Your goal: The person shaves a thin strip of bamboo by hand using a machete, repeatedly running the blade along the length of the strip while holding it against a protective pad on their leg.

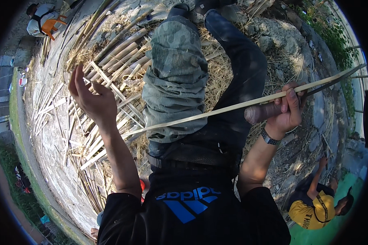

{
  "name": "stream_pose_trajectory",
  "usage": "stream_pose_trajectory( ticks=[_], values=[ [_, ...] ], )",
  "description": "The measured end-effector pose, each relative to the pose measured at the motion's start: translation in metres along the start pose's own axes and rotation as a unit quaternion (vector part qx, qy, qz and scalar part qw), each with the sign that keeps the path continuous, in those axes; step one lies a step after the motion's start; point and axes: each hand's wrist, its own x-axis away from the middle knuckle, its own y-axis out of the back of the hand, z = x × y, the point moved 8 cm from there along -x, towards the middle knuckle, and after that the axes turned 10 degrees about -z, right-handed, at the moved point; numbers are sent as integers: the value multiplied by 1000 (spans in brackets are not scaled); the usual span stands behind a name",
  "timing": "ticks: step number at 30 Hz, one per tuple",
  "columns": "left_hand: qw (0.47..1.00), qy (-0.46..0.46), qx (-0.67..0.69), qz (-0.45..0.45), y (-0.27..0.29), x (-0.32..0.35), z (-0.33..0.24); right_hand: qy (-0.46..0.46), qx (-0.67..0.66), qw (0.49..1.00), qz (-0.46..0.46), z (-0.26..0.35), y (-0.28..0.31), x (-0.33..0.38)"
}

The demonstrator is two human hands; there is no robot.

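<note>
A: What is the right hand (288, 111) doing?

B: It is clamped on 2 things at once: the thick wooden handle of a long-bladed knife (333, 81) and a thin pale bamboo strip (216, 110). The blade runs out to the far right beyond the fist, and the strip lies along it under the fingers.

A: Where does the strip go from there?

B: It slants down to the left across both legs, over the camouflage-patterned trouser leg (173, 77), and ends near the left forearm, just above the scattered slats.

A: And the left hand (90, 96)?

B: Raised and spread, fingers apart, holding nothing. It hangs in the air clear of the strip, over the pile of split bamboo (92, 139) on the ground at left.

A: What else lies around?

B: Whole bamboo poles (122, 49) lie stacked at the far left beyond the knee, with dry shavings under the legs. Rough stones (274, 36) rise at the far right.

A: Anyone nearby?

B: 2 people: 1 in a yellow shirt (310, 210) crouching at the near right, and another beside an orange chair (51, 26) at the far left.
</note>
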Motion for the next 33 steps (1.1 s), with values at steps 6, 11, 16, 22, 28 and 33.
stream_pose_trajectory(
  ticks=[6, 11, 16, 22, 28, 33],
  values=[
    [886, 147, 358, 254, 3, 12, -57, -29, -72, 997, 24, -14, -7, 5],
    [672, 89, 369, 636, -14, 87, -108, -39, -126, 990, 55, -19, -24, 4],
    [695, 141, 261, 655, -9, 81, 11, 15, -90, 995, 43, -6, -16, -33],
    [845, 231, 242, 417, -21, 48, 68, 17, 66, 998, 20, -16, -70, -43],
    [902, 163, 201, 345, -51, 52, 28, -173, 265, 940, 124, -81, -71, 9],
    [907, 69, 201, 364, -47, 43, 7, -113, 424, 882, 170, -110, -66, 13]
  ],
)
